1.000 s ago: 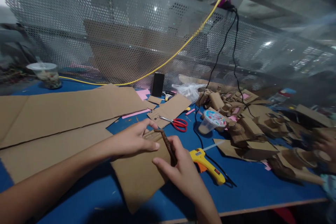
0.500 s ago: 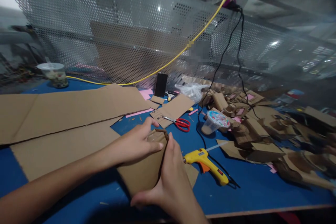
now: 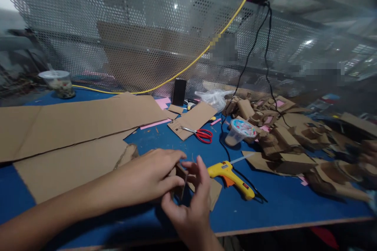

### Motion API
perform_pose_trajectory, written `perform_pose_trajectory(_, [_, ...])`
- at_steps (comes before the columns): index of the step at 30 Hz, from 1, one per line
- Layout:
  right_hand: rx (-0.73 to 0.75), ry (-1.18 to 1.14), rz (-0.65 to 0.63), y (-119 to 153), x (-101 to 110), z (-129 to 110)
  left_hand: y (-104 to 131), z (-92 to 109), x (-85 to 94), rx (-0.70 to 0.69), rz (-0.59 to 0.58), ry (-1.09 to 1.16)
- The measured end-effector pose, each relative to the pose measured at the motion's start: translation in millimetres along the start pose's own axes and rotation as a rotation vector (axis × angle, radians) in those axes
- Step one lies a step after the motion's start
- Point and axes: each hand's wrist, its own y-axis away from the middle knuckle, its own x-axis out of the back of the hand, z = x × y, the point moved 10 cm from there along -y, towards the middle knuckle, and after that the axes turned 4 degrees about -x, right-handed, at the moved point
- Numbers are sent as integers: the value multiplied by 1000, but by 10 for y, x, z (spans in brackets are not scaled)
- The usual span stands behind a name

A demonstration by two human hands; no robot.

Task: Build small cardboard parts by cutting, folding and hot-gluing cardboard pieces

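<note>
A folded brown cardboard piece (image 3: 180,183) lies turned sideways between my hands, low over the table. My left hand (image 3: 156,170) is closed over its top, with thumb and fingers near its right end. At that end, the curled fingers and thumb of my right hand (image 3: 193,194) are around the edge; the exact contact is partly hidden. Another stretch of cardboard (image 3: 127,156) shows beyond my left wrist, seemingly the same piece. Just right of my right hand lies a yellow hot glue gun (image 3: 231,178) with a clear glue stick in its back. A small flat cardboard scrap (image 3: 216,193) lies beside it.
Large cardboard sheets (image 3: 73,125) cover the left of the blue table (image 3: 265,211). Red-handled scissors (image 3: 203,135), a lidded plastic cup (image 3: 240,131) and a dark phone (image 3: 179,92) stand or lie farther back. Cut cardboard parts (image 3: 282,145) pile up on the right. A black cord (image 3: 223,141) hangs down.
The cardboard piece has been turned from upright to sideways. My left hand has moved over its top, and my right hand has shifted lower, to its end.
</note>
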Motion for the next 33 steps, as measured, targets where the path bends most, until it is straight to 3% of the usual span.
perform_pose_trajectory(2, [-24,-30,-137,10,-79,62,1,-4,-7,-42,-37,-8])
perform_pose_trajectory(4, [-35,-21,-197,9,-16,158,-1,-41,37,-46,-36,-21])
perform_pose_trajectory(7, [36,148,-110,-73,379,333,0,-44,47,-51,-72,-57])
perform_pose_trajectory(9, [6,290,-33,-166,718,583,15,-2,7,-60,-103,-104])
perform_pose_trajectory(12, [-186,542,-152,-284,995,1160,47,-26,-34,2,-114,-195])
perform_pose_trajectory(14, [-332,665,-327,-308,1039,1528,49,-122,-33,73,-142,-196])
perform_pose_trajectory(17, [-585,586,-561,-296,1002,1887,-53,-240,4,79,-261,-73])
perform_pose_trajectory(20, [-800,396,-779,-249,871,1991,-287,-223,43,-77,-438,32])
perform_pose_trajectory(22, [-838,335,-866,-264,805,1964,-459,-263,1,-132,-557,53])
perform_pose_trajectory(24, [-841,329,-892,-290,780,1947,-633,-408,-82,-103,-603,-36])
perform_pose_trajectory(26, [-844,352,-894,-292,770,1962,-758,-536,-174,-67,-560,-120])
perform_pose_trajectory(28, [-840,379,-897,-274,759,1991,-788,-623,-229,-31,-429,-217])
perform_pose_trajectory(33, [-894,321,-869,-220,830,2037,-398,-573,-227,-18,43,-345])
